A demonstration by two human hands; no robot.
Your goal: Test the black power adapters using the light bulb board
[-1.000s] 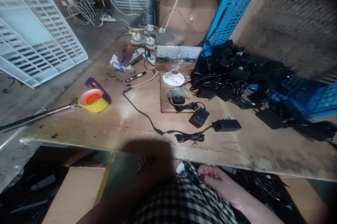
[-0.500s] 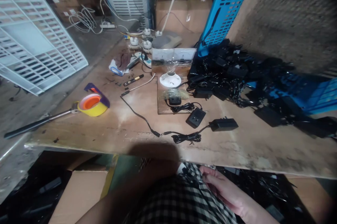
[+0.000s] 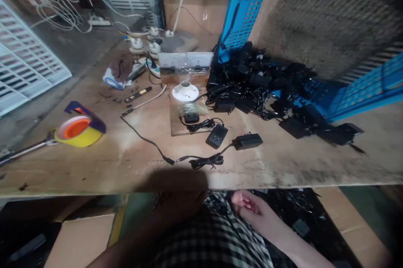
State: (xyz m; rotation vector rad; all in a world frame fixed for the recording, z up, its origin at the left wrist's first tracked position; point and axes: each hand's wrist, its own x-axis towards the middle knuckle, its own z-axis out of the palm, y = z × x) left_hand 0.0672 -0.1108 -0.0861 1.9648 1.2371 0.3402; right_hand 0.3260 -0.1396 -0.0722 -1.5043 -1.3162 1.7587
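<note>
My right hand (image 3: 248, 205) is by the checked shirt (image 3: 217, 234), just below the table's front edge. Its fingers are curled in, with nothing visible between them. Deep shadow covers my left hand (image 3: 193, 201), also low against the shirt, and its fingers do not show clearly. On the table ahead lies a black power adapter (image 3: 247, 141) with a bundled cord (image 3: 206, 161). The cord's plug lies close to the end of a loose black cable (image 3: 145, 140). Behind these is a second adapter (image 3: 217, 135), near a white lamp holder (image 3: 185, 92) on a board.
A heap of black adapters (image 3: 252, 79) lies beside a blue perforated crate (image 3: 248, 7). A tape dispenser (image 3: 80, 131) with yellow tape is at the left. A pen (image 3: 137, 94) and a cloth (image 3: 118, 72) lie behind it. Cardboard boxes (image 3: 82, 234) stand below the table.
The view has swung to the right, so the table's things sit further left. My right hand's fingers have come off the shirt fabric and curled in. The adapters and cables lie as before.
</note>
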